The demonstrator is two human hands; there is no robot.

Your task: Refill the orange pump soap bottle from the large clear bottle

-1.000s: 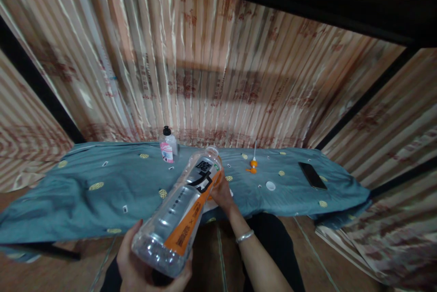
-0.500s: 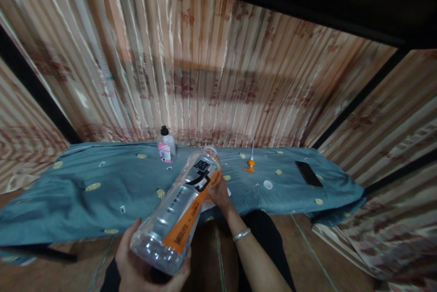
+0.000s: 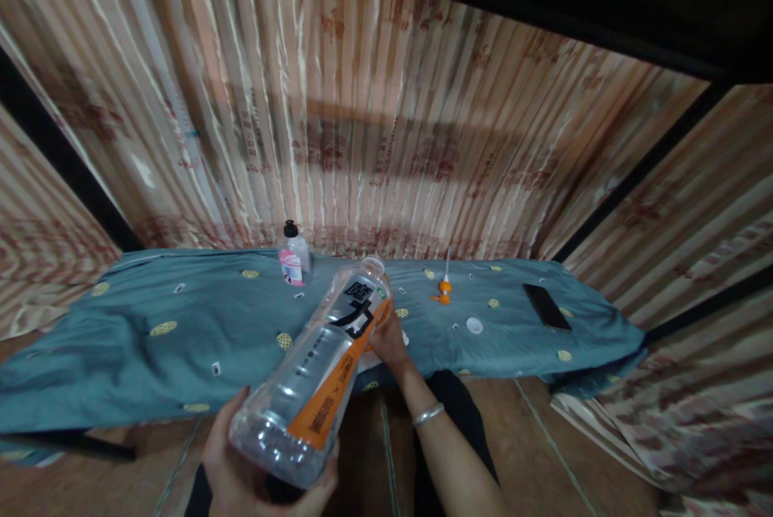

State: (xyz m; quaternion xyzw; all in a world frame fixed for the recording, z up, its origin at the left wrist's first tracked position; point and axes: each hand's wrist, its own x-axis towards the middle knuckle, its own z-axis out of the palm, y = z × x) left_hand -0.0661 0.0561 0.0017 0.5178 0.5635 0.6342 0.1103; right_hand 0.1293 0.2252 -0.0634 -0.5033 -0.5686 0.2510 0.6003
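Observation:
A large clear plastic bottle with a black-and-orange label lies tilted across my view, its uncapped mouth pointing away from me. My left hand is wrapped round its base. Behind the upper part of the bottle, my right hand is closed, its fingers partly hidden. Orange shows beside those fingers, but what they grip is mostly covered. Something white lies under that hand. Further right, an orange pump head with a clear tube rests on the teal patterned sheet.
At the back left stands a small clear bottle with a pink label and black cap. A white round disc and a black phone lie to the right. Dark frame bars and a striped curtain enclose the bed.
Almost nothing differs. My view has shifted very slightly, and both hands keep their places on either side of the large bottle.

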